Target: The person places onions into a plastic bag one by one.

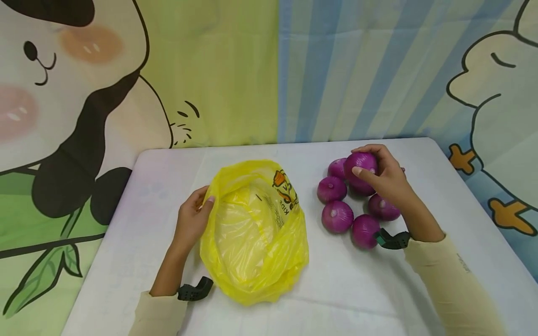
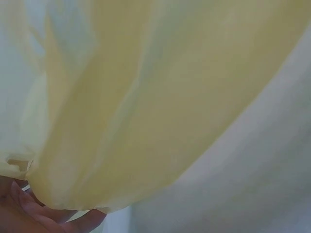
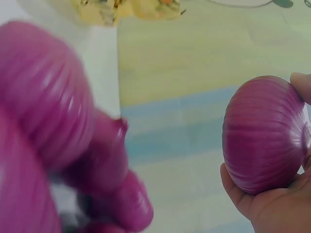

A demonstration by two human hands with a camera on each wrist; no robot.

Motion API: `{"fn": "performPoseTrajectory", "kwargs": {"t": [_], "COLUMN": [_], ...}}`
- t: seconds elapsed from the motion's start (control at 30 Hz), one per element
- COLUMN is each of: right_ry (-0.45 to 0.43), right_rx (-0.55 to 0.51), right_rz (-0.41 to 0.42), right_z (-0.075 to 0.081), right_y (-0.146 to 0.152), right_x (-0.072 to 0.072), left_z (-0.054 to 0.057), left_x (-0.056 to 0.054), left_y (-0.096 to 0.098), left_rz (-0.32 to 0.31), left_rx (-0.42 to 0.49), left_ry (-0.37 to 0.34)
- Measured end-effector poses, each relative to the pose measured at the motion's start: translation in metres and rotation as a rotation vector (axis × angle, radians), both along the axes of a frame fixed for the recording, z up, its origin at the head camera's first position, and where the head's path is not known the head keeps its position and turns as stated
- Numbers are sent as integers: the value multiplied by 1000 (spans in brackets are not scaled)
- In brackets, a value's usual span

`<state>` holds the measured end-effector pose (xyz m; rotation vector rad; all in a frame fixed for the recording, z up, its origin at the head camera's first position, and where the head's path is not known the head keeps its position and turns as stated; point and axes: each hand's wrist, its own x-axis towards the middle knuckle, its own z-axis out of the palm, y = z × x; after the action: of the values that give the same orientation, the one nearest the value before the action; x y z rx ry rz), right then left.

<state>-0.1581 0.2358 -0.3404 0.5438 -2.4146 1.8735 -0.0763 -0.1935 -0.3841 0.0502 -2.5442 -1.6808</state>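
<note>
A yellow plastic bag lies on the white table with its mouth spread wide and its inside showing. My left hand pinches the bag's left rim between thumb and fingers; the left wrist view shows those fingers under the thin yellow film. On the right, my right hand grips a purple onion, held above the other onions. In the right wrist view this onion is off the table, between thumb and fingers. Several more purple onions sit in a loose ring beneath and around it.
The white table has its far edge against a printed cloth backdrop with cartoon animals. White tabletop lies between the bag and the onions. A black wrist camera sits close to the nearest onion.
</note>
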Motion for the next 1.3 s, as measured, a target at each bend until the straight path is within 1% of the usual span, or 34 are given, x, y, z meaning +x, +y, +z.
{"fn": "performPoseTrajectory", "kwargs": {"t": [0.07, 0.13, 0.2, 0.3, 0.37, 0.43, 0.5, 0.63, 0.7, 0.77, 0.97, 1.03, 1.1, 1.3], "right_ry": [-9, -20, -21, -17, -12, -10, -12, -28, -31, -30, -12, -19, -25, -50], "right_rx": [-21, -47, -47, -45, -66, -98, -126, -138, -146, -156, -181, -180, -181, -219], "right_rz": [26, 52, 72, 93, 125, 158, 186, 203, 213, 227, 282, 302, 320, 383], "right_z": [2, 4, 7, 10, 12, 12, 12, 12, 13, 14, 17, 17, 18, 21], "right_y": [-7, -14, -21, -33, -41, -49, -56, -70, -77, -85, -107, -114, -120, -143], "right_x": [0, -1, -1, -2, -2, -3, -4, -6, -6, -7, -9, -9, -9, -10], "left_z": [2, -6, -17, -30, -30, -26, -18, 0, 4, 1, -23, -28, -30, -30], "left_x": [1, -3, -7, -12, -11, -10, -7, -2, -2, -4, -15, -17, -17, -15], "left_y": [1, -3, -8, -13, -14, -12, -8, 1, 3, 2, -6, -7, -7, -3], "left_rz": [1, 3, 2, 4, 5, 11, 12, 12, 11, 12, 15, 17, 16, 9], "left_rx": [1, 8, 15, 21, 19, 16, 20, 24, 16, 12, 0, -7, -13, -31], "left_ry": [3, 11, 28, 43, 48, 41, 33, 11, 11, 11, 20, 27, 34, 36]}}
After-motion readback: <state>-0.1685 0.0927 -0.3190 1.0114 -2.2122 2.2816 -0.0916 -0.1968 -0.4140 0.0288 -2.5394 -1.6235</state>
